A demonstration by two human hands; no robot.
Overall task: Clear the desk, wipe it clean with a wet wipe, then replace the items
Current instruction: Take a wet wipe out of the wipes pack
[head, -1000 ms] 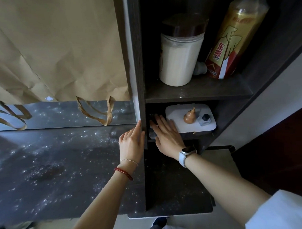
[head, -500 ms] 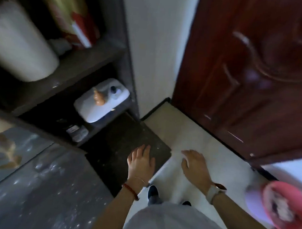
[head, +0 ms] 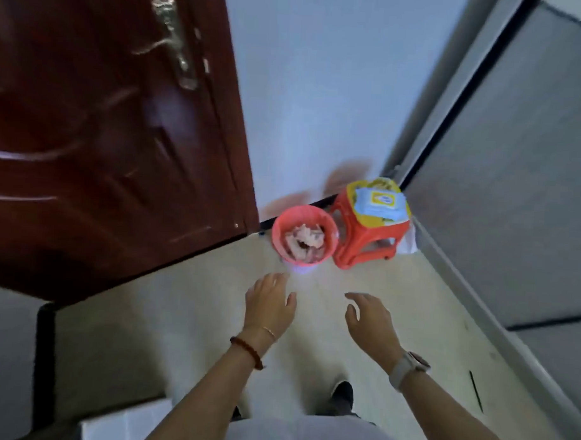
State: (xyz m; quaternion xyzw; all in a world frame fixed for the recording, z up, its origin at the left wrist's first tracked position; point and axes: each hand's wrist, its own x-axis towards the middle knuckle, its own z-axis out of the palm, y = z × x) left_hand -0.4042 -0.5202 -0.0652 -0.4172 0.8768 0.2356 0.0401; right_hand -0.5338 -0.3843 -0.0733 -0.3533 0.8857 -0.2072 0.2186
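A pale blue pack of wet wipes [head: 378, 202] lies on top of a red plastic stool [head: 364, 235] by the far wall. My left hand [head: 270, 301] and my right hand [head: 368, 318] hang over the floor in front of me, both empty with fingers apart, well short of the stool. The desk is out of view.
A pink bin [head: 303, 239] holding crumpled tissue stands just left of the stool. A dark red door [head: 104, 131] fills the left side. A grey panel with a pale frame [head: 501, 181] runs along the right. Pale floor tiles [head: 213, 316] lie between.
The view has swung right, away from the shelf unit and desk, to the door, bin and stool. Both hands left the shelf and now hang empty over the floor.
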